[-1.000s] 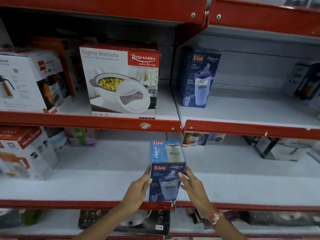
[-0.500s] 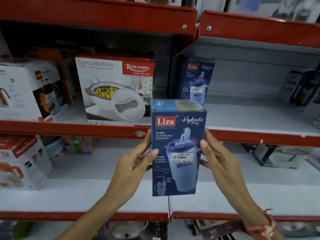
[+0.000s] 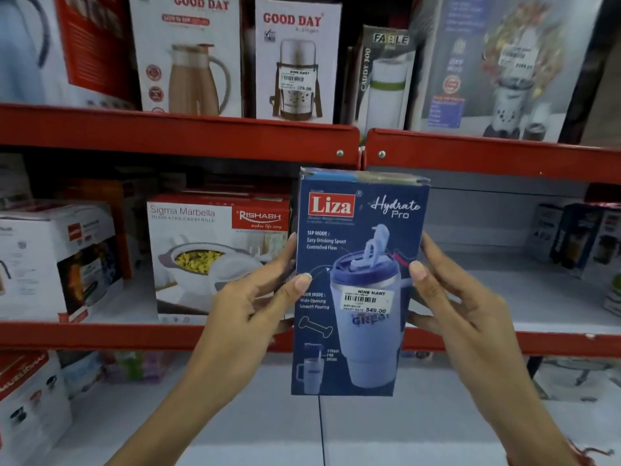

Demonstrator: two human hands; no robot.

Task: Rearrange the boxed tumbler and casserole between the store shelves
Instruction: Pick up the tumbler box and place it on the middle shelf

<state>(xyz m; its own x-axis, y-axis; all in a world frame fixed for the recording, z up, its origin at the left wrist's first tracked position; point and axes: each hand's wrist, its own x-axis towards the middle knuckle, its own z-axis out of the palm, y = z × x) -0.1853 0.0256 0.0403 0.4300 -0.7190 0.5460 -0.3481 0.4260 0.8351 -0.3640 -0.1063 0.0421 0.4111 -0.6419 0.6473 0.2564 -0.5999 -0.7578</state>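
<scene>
I hold a blue "Liza Hydrate Pro" tumbler box (image 3: 356, 284) upright in mid-air, in front of the middle shelf's red edge. My left hand (image 3: 248, 307) grips its left side and my right hand (image 3: 450, 304) grips its right side. The white and red "Sigma Marbella" casserole box (image 3: 208, 250) stands on the middle shelf (image 3: 100, 334), just left of the tumbler box and behind my left hand. The second blue tumbler box seen earlier on that shelf is hidden behind the box I hold.
A white appliance box (image 3: 57, 260) sits left of the casserole. The top shelf (image 3: 174, 129) carries "Good Day" jug boxes (image 3: 188, 55) and a "Fable" box (image 3: 383, 75). More boxes (image 3: 584, 237) stand at the far right. The lower shelf (image 3: 336, 428) lies below my hands.
Both hands lifted the tumbler box from the lower shelf up to the middle shelf's level. The view tilted upward, bringing the top shelf into sight.
</scene>
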